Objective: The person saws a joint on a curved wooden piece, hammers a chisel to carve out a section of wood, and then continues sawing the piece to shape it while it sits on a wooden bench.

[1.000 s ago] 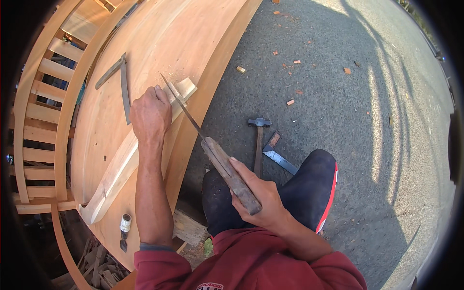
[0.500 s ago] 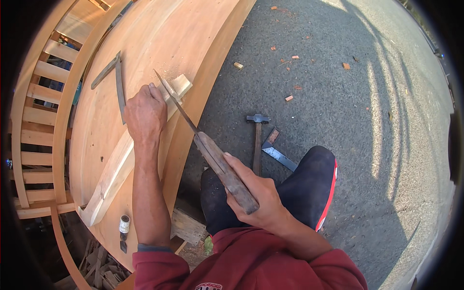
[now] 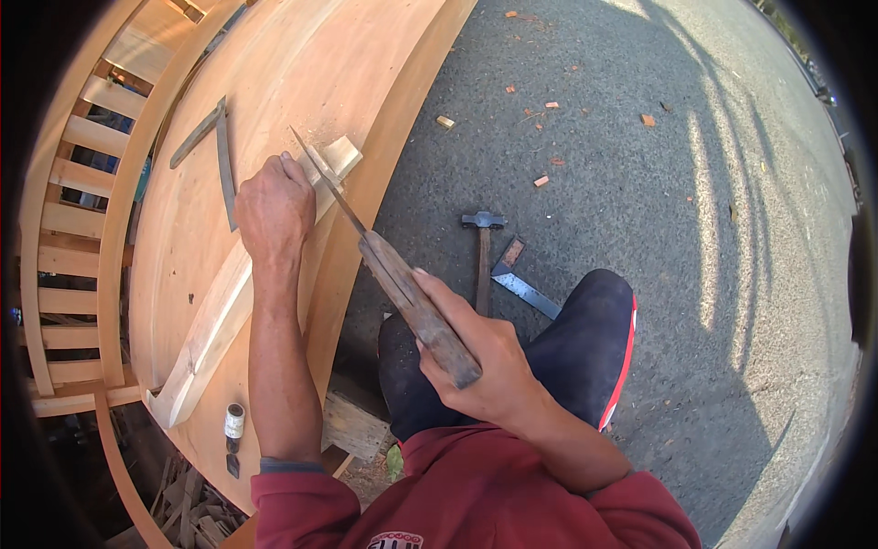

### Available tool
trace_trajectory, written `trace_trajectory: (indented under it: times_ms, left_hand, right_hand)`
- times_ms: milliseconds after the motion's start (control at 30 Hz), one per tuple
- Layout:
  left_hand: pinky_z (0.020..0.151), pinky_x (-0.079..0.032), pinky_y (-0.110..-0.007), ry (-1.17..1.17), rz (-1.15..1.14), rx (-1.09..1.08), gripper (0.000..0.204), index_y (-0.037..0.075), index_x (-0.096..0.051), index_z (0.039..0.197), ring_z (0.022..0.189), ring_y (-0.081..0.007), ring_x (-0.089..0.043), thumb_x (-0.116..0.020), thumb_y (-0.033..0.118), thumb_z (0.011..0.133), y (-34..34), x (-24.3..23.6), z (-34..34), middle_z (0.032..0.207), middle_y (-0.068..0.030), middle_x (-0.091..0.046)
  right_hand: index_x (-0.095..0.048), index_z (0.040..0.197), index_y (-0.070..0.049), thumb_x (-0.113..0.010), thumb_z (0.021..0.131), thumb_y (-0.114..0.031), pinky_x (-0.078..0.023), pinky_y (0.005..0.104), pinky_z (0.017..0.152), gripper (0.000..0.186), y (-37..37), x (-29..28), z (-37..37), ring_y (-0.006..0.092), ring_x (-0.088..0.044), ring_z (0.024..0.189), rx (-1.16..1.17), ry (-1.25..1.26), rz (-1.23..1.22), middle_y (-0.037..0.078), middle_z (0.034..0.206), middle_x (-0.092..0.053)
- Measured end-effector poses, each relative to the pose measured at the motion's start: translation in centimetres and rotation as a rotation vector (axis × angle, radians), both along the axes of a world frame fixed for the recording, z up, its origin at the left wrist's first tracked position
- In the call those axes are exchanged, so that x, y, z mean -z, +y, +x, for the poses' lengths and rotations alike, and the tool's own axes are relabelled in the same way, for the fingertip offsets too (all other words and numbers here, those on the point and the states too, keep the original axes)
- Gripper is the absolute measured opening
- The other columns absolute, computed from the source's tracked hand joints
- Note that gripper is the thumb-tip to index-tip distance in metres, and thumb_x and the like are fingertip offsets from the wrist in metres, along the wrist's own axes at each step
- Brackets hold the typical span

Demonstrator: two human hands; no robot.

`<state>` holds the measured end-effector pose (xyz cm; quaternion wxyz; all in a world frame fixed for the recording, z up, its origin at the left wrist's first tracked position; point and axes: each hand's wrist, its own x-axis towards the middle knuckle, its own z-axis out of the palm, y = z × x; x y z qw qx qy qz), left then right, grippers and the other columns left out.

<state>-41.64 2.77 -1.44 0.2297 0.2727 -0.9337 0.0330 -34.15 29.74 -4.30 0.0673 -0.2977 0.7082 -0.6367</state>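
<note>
My left hand (image 3: 274,206) is closed on a long, pale, shaped wooden piece (image 3: 206,343) lying diagonally on a broad curved wooden panel (image 3: 302,73). My right hand (image 3: 485,357) is wrapped round the worn wooden handle (image 3: 407,297) of a saw. Its thin blade (image 3: 340,201) lies across the notched upper end of the pale piece, just right of my left hand, with fine sawdust around it. A hinged dark metal bevel (image 3: 221,160) rests on the panel left of my hand. A small white cylinder (image 3: 234,421) lies lower on the panel, with small dark objects beside it.
A slatted wooden frame (image 3: 82,219) stands at left, above loose offcuts (image 3: 187,503). A hammer (image 3: 484,261) and a metal square (image 3: 535,297) lie on the asphalt (image 3: 695,412) by my legs (image 3: 585,339). Small wood chips (image 3: 647,120) are scattered farther off.
My right hand and the saw handle have moved forward and slightly left. My left hand still grips the wood. The whole view has shifted slightly.
</note>
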Motion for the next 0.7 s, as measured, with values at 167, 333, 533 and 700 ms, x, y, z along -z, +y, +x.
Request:
trace_trajectory:
  times_ms: [167,333,533,700]
  left_hand:
    - [0.076,-0.053,-0.056,-0.015,0.031,0.0,0.043,-0.002,-0.071,0.083,0.076,-0.0468,-0.069,-0.048,0.029,0.102,1.2,-0.6,0.7,0.078,-0.029,-0.069]
    - [0.075,-0.053,-0.056,-0.023,0.045,0.031,0.043,-0.002,-0.069,0.081,0.075,-0.0468,-0.069,-0.048,0.028,0.102,1.4,-0.3,1.0,0.077,-0.0292,-0.069]
    - [0.073,-0.051,-0.056,-0.014,0.02,0.065,0.041,-0.002,-0.067,0.079,0.074,-0.0473,-0.067,-0.049,0.027,0.102,1.1,-0.3,1.2,0.076,-0.0294,-0.068]
    - [0.072,-0.051,-0.056,-0.003,0.002,0.073,0.04,-0.001,-0.067,0.079,0.072,-0.0477,-0.066,-0.049,0.027,0.102,1.4,0.5,1.1,0.074,-0.0298,-0.066]
  right_hand:
    - [-0.045,0.151,0.003,-0.071,0.078,0.008,-0.058,0.03,0.075,0.077,5.0,0.8,3.7,0.0221,-0.076,0.081,-0.032,0.038,0.08,0.014,0.099,-0.075]
    - [-0.042,0.153,0.002,-0.076,0.074,0.003,-0.059,0.0361,0.075,0.086,4.0,1.8,5.0,0.0317,-0.074,0.086,0.001,0.11,0.064,0.02,0.107,-0.072]
    - [-0.04,0.153,0.002,-0.077,0.074,-0.001,-0.059,0.0425,0.076,0.088,-0.3,6.6,2.2,0.0374,-0.073,0.09,0.046,0.198,-0.036,0.024,0.116,-0.07]
    - [-0.046,0.15,0.001,-0.07,0.076,0.002,-0.058,0.0387,0.072,0.078,-2.7,3.4,-0.4,0.0366,-0.074,0.081,0.062,0.061,-0.095,0.024,0.097,-0.072]
